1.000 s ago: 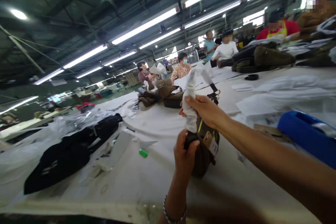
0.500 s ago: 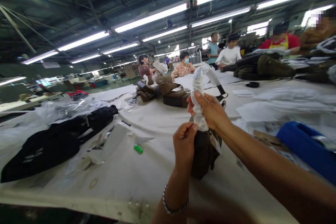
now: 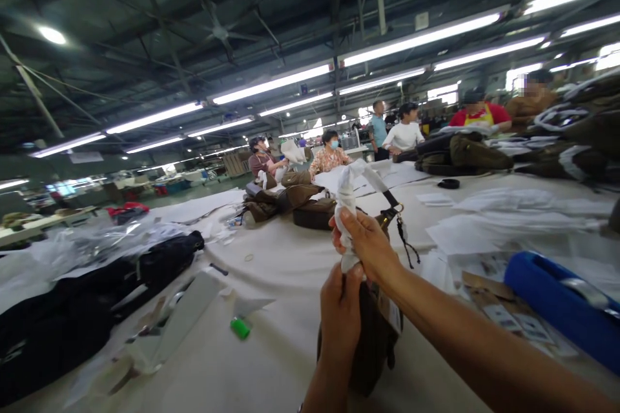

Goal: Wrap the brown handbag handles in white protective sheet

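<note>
A dark brown bag (image 3: 371,352) stands on the table in front of me, its strap (image 3: 347,184) wrapped in wrinkled white tissue-like material and arching upward. My right hand (image 3: 365,240) is closed around the wrapped strap partway up. Just below it, my left hand (image 3: 341,300) pinches the lower end of the wrapping, close to the bag's top. The strap's far end bends down to a black tab and a gold-coloured ring (image 3: 400,207). A black cord (image 3: 405,240) hangs near this ring. A tag on the bag's side is partly covered by my right wrist.
Left lie a black bag (image 3: 90,310), clear plastic (image 3: 116,230) and a green lighter-like piece (image 3: 239,328). Right are a blue tool-like object (image 3: 557,300) and white sheets (image 3: 513,210). Further brown bags (image 3: 310,211) lie ahead, with several people working beyond.
My view has tilted upward, so the table, bag and hands sit lower in the picture. Both hands keep their hold on the wrapped strap; the left has turned, its back now facing me more.
</note>
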`<state>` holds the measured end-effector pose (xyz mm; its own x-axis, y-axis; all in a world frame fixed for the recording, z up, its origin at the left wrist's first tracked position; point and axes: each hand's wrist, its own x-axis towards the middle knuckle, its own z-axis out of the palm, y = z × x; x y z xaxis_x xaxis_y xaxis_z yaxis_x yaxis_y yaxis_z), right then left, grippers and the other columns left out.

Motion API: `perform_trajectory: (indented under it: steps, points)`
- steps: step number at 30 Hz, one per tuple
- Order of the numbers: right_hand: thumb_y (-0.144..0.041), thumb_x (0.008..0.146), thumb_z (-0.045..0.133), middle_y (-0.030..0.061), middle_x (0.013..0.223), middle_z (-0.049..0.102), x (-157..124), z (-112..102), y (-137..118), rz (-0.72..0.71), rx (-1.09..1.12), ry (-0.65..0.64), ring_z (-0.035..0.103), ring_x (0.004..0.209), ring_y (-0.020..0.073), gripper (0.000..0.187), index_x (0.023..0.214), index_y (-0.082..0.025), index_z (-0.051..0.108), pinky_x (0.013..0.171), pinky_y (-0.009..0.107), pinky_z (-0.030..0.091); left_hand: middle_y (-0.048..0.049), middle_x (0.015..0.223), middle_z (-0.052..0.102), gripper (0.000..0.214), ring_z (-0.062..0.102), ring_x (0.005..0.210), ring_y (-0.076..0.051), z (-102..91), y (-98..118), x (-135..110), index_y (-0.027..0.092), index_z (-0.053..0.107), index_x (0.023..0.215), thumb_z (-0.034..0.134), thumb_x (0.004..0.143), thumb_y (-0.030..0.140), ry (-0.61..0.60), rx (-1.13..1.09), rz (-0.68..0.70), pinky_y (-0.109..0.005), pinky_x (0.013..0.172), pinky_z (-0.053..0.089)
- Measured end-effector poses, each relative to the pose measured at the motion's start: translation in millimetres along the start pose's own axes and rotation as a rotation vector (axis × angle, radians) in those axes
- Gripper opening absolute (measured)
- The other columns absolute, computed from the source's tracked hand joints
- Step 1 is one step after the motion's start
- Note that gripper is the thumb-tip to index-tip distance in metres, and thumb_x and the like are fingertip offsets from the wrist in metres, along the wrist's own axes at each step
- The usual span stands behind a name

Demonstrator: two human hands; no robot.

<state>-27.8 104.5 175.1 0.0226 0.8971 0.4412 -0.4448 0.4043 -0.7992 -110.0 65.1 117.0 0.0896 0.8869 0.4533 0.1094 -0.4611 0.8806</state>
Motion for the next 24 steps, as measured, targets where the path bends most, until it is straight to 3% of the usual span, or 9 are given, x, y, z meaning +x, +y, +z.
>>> perform_trajectory:
  steps: [5,10,15,18,22,24]
  points:
    - [-0.045,0.076,0.053,-0.0009,0.048,0.055,22.9,0.8,-18.6,-0.018,-0.008,0.067,0.047,0.039,0.0088,0.030,0.070,-0.015,0.053,0.038,0.018,0.036,0.0003,0.064,0.056,0.030,0.049,0.062,-0.013,-9.0,-6.3,-4.0,0.017,0.056,0.070,0.044,0.084,0.041,0.014,-0.032,-0.121,-0.022,0.058,0.037]
    - [-0.029,0.086,0.042,0.0008,0.048,0.057,78.3,-0.8,-45.7,0.187,0.010,0.225,0.051,0.041,0.0101,0.025,0.068,-0.014,0.049,0.042,0.021,0.043,0.0007,0.057,0.052,0.032,0.045,0.054,-0.011,-24.6,-5.9,-7.1,0.015,0.056,0.063,0.048,0.080,0.041,0.068,-0.127,-0.192,-0.021,0.051,0.035]
    - [-0.039,0.089,0.035,0.0058,0.055,0.060,118.4,-34.4,-45.9,0.287,-0.017,0.265,0.057,0.050,0.0131,0.035,0.067,-0.015,0.048,0.048,0.026,0.048,-0.0006,0.061,0.055,0.031,0.047,0.054,-0.010,-49.1,-19.4,6.8,0.014,0.057,0.064,0.049,0.080,0.040,0.150,-0.331,-0.157,-0.019,0.050,0.037]
    - [-0.046,0.082,0.047,0.0080,0.067,0.063,95.8,-54.8,-12.8,0.283,-0.227,0.175,0.060,0.061,0.0156,0.036,0.072,-0.013,0.055,0.054,0.027,0.050,-0.0017,0.062,0.057,0.029,0.053,0.060,-0.012,-63.9,-34.5,23.7,0.014,0.057,0.067,0.050,0.078,0.039,0.227,-0.470,-0.118,-0.022,0.057,0.042]
    - [-0.036,0.073,0.060,0.0072,0.087,0.065,11.5,-55.2,50.4,0.156,-0.634,-0.218,0.060,0.081,0.0200,0.024,0.087,-0.017,0.065,0.067,0.030,0.051,-0.0037,0.064,0.059,0.029,0.057,0.063,-0.014,-78.5,-52.2,43.4,0.013,0.057,0.068,0.050,0.078,0.040,0.274,-0.478,-0.113,-0.024,0.059,0.044]
    - [-0.032,0.074,0.058,0.0085,0.100,0.061,-30.5,-47.6,77.3,0.007,-0.764,-0.287,0.057,0.093,0.0222,0.027,0.098,-0.019,0.063,0.081,0.036,0.048,-0.0041,0.064,0.060,0.031,0.056,0.061,-0.014,-82.2,-57.4,47.8,0.014,0.057,0.069,0.049,0.078,0.043,0.279,-0.440,-0.126,-0.024,0.057,0.044]
